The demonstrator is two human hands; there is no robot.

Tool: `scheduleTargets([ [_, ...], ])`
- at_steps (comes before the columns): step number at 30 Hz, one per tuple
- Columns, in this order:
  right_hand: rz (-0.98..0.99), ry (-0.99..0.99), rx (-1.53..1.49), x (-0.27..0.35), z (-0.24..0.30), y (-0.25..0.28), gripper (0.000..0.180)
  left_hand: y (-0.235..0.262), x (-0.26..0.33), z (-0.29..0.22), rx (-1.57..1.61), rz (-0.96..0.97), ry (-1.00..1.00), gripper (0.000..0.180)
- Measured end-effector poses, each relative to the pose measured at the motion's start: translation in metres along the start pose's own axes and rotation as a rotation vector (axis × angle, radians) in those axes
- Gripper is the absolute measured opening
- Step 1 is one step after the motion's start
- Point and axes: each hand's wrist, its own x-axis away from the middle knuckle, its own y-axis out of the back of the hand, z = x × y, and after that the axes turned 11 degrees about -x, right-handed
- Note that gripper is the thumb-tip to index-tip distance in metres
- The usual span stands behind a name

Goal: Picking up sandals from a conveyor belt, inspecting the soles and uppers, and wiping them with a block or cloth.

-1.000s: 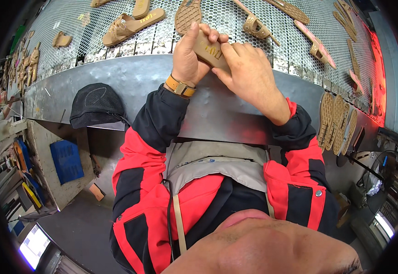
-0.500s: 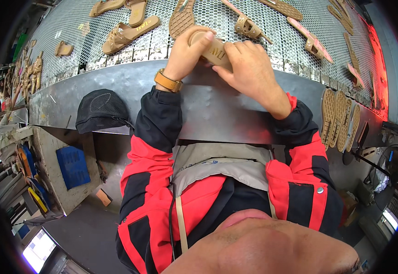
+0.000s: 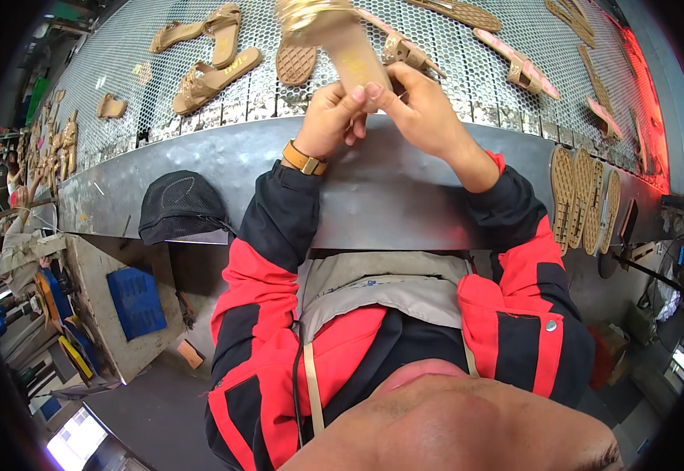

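A tan sandal (image 3: 351, 59) with shiny gold straps is held up over the mesh, its heel end toward me and its strap end smeared by motion. My right hand (image 3: 428, 110) grips the heel, thumb on top and fingers behind it. My left hand (image 3: 330, 122), a tan-strapped watch on its wrist, is closed at the heel's left edge with its thumb against it. Beyond the left hand lies a tan sole (image 3: 296, 64), tread up. Several tan strapped sandals (image 3: 218, 78) rest farther left on the mesh.
The metal mesh conveyor (image 3: 142, 86) carries more sandals, some with pink insoles (image 3: 516, 63). A smooth metal ledge (image 3: 389, 204) runs along its near side. On it sit a black mesh cap (image 3: 181, 206) at left and several tan soles (image 3: 574, 196) at right. Red light glows far right.
The sandal has tipped up, so its gold straps now show at the far end. My left hand has moved down from its top to the heel's edge.
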Motion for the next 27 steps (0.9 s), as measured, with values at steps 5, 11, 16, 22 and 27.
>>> scheduleTargets([
  [5, -0.053, -0.087, -0.424, -0.007, -0.018, 0.008, 0.052, -0.009, -0.005, 0.01, -0.232, 0.242, 0.047, 0.049],
  [11, 0.115, -0.129, -0.31, 0.002, -0.02, 0.011, 0.048, -0.004, -0.011, 0.011, 0.16, -0.022, -0.153, 0.037],
  [16, 0.02, -0.28, -0.522, 0.001, -0.015, 0.022, 0.036, -0.019, -0.008, 0.007, 0.064, 0.056, -0.085, 0.031],
  [22, -0.142, 0.099, -0.051, 0.006, -0.006, 0.037, 0.034, -0.033, -0.015, 0.007, -0.026, 0.176, -0.071, 0.045],
  [27, 0.083, -0.139, 0.054, -0.003, -0.014, 0.041, 0.043, -0.026, -0.014, 0.007, 0.444, 0.117, -0.234, 0.088],
])
